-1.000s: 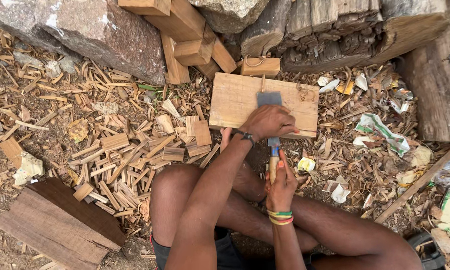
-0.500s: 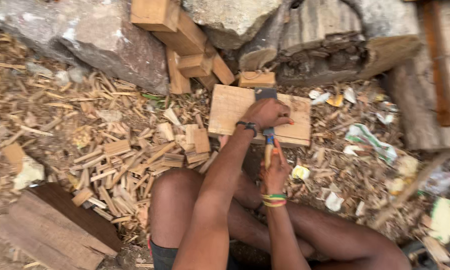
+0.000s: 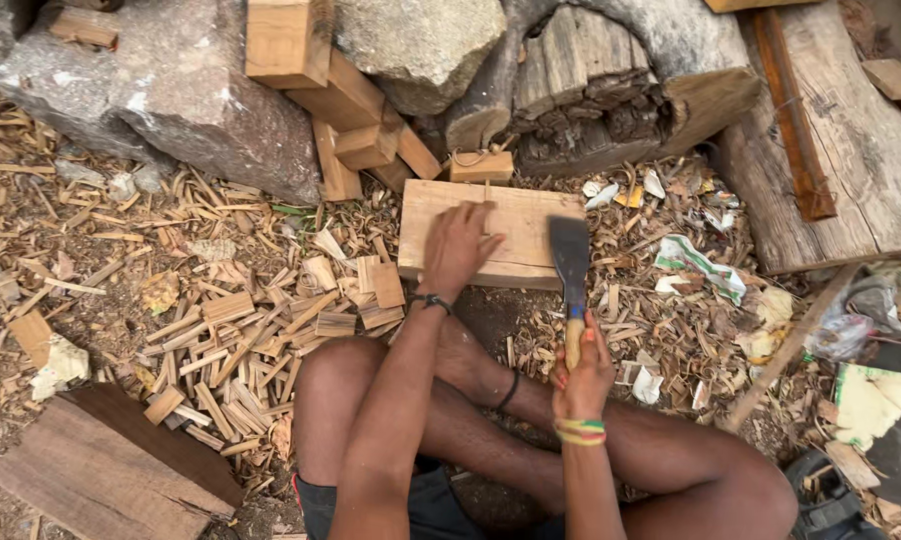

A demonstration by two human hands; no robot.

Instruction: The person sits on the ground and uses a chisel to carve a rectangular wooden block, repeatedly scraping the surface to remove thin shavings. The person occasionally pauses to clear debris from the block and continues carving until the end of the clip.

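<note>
Person's sitting cross-legged on the ground, so nearest are the bare knees, with both arms reaching out over them. The right hand [image 3: 582,375] is closed tight around the yellowish handle of a broad chisel [image 3: 570,265], a striped band on that wrist. The dark flat blade points away from the body, and its far end overlaps the right part of the wooden board [image 3: 515,215]; can't tell if the edge is actually touching the wood. The left hand [image 3: 457,247] is open, palm down, fingers spread flat on the board, pressing on its left-middle part. There's a dark cord on that wrist.

The board lies flat on the ground just past the knees, right under both hands. Left of the left hand there's a heap of split wood slivers [image 3: 260,330] and shavings. Right of the right hand, crumpled bits of paper [image 3: 695,260] sit among the chips. Beyond the board are stacked wood blocks [image 3: 355,110], 2 big rocks [image 3: 200,100] and a rough log [image 3: 610,95]. A dark plank [image 3: 110,470] lies near the left knee.
</note>
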